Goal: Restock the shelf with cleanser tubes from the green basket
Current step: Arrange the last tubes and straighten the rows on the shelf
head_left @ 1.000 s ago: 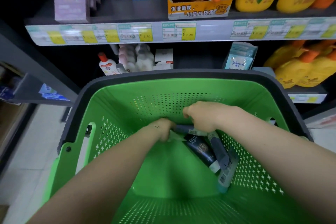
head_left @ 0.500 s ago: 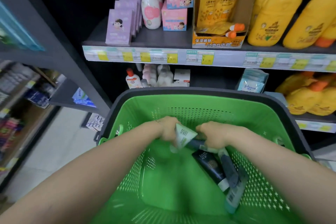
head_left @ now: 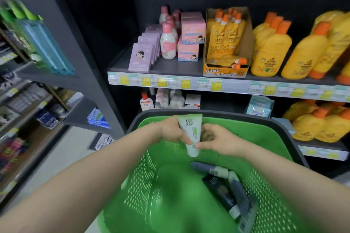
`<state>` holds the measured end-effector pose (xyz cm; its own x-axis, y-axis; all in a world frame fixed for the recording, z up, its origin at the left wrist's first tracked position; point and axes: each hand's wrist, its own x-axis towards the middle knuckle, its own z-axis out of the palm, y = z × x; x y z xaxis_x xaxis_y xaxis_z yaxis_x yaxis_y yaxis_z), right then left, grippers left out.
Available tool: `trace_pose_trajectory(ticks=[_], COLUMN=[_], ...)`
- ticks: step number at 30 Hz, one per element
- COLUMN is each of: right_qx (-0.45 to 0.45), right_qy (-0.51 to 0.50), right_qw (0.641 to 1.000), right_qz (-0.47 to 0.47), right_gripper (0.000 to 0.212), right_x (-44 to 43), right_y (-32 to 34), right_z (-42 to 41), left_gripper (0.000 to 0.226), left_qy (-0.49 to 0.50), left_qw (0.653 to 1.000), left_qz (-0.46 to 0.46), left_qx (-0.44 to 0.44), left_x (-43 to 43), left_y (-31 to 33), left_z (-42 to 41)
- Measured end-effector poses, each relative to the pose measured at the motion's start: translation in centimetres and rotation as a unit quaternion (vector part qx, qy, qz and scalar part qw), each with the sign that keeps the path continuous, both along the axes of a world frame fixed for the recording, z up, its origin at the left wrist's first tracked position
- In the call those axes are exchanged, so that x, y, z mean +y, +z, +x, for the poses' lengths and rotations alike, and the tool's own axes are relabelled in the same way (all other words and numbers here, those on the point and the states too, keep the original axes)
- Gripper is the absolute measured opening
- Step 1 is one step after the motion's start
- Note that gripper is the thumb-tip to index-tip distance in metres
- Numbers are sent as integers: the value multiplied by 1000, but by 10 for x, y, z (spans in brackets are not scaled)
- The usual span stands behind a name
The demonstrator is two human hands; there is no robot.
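Tube (head_left: 191,132) higher now, between hands (head_left: 170,130) (head_left: 215,138)

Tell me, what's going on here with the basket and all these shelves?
A person is restocking a shop shelf from a green basket. Both hands hold one white-and-green cleanser tube upright above the basket, cap end down. The left-hand grip wraps its upper body and the right-hand grip pinches it near the cap. Several darker tubes lie in the basket. The shelf ahead holds boxes and yellow bottles.
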<state>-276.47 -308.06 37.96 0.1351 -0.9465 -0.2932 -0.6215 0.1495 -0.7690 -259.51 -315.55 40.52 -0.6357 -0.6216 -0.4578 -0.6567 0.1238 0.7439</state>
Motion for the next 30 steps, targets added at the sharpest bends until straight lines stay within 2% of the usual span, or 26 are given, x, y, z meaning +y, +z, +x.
trace_pose_trajectory(ticks=[4, 9, 16, 21, 30], right_qx=[-32, -38, -28, -32, -38], right_qy=[-18, -22, -30, -20, -28], right_qw=[998, 995, 988, 983, 974], right_qz=[-43, -87, -149, -178, -220], right_gripper=[40, 29, 32, 24, 15], right_x=[0, 0, 1, 2, -1], right_y=[14, 42, 92, 134, 206], right_z=[1, -4, -17, -21, -20], left_gripper=[24, 27, 40, 44, 44], left_qy=[3, 4, 7, 8, 50], left_qw=[1000, 998, 984, 972, 957], left_qz=[-2, -33, -40, -111, -103], left_qx=[26, 52, 174, 208, 268], left_x=[2, 4, 6, 8, -3], left_y=[23, 50, 85, 118, 171], left_z=[2, 2, -3, -10, -9])
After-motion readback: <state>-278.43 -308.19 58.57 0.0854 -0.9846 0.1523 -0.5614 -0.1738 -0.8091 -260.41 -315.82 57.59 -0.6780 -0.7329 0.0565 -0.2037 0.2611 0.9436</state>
